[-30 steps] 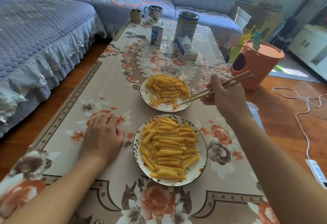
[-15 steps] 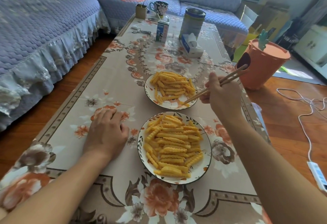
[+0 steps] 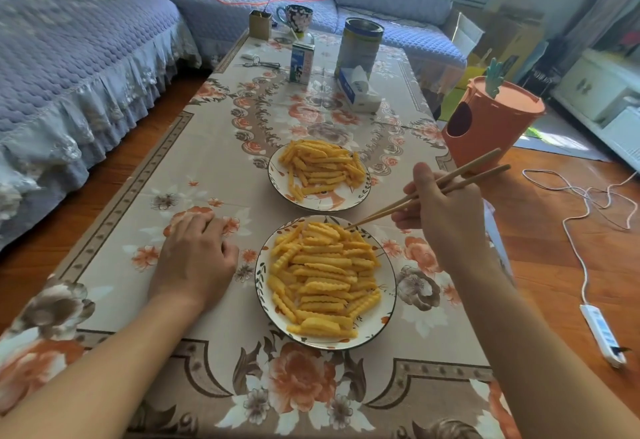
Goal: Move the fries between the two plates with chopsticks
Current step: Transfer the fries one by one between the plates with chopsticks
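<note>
Two slim wooden chopsticks [image 3: 426, 194] sit pinched in the grip of the right hand [image 3: 446, 217], their tips close together at the far right rim of the near round white flower-rimmed plate [image 3: 388, 314], and I cannot tell whether they hold a fry. Crinkle-cut yellow fries [image 3: 322, 276] heap that plate; a second heap [image 3: 322, 165] fills the far plate [image 3: 346, 204], just beyond it. Ridged, stacked fries could slip from narrow tips or drag neighbours over the low rim onto the floral tabletop [image 3: 207, 175]. Between the two rims only a slim gap lies, so the carry is short. Left of the near plate the left hand [image 3: 195, 258] rests flat, fingers relaxed. Right of it the tabletop edge is near, with wooden floor below.
</note>
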`<state>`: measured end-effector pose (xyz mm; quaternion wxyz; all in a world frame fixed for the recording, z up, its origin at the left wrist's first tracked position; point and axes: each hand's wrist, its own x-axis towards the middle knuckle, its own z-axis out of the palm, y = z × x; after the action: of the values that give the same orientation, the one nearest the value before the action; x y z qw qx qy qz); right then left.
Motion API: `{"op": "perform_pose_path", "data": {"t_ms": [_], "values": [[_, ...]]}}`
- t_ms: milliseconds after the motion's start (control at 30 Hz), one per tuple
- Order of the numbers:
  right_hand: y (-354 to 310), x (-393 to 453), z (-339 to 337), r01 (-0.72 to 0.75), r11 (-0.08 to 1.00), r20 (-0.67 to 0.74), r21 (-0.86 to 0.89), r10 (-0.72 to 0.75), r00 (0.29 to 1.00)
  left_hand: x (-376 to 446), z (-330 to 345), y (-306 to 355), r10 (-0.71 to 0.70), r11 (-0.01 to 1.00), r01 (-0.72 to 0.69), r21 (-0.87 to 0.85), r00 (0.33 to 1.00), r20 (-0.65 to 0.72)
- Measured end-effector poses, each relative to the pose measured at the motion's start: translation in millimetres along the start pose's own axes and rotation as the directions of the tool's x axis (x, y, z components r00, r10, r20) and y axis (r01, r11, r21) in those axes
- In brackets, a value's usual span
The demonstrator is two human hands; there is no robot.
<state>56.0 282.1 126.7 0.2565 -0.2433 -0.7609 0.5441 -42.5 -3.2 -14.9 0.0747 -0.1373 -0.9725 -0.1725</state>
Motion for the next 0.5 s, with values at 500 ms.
{"op": "perform_pose_path", "data": {"t_ms": [500], "values": [[-3.1,33.9,65.6,0.107,0.994,0.063,0.022,-0.108,0.992,0.2,-1.5,0.0,0.004,1.000,-0.004,0.004,1.000,0.002]]}}
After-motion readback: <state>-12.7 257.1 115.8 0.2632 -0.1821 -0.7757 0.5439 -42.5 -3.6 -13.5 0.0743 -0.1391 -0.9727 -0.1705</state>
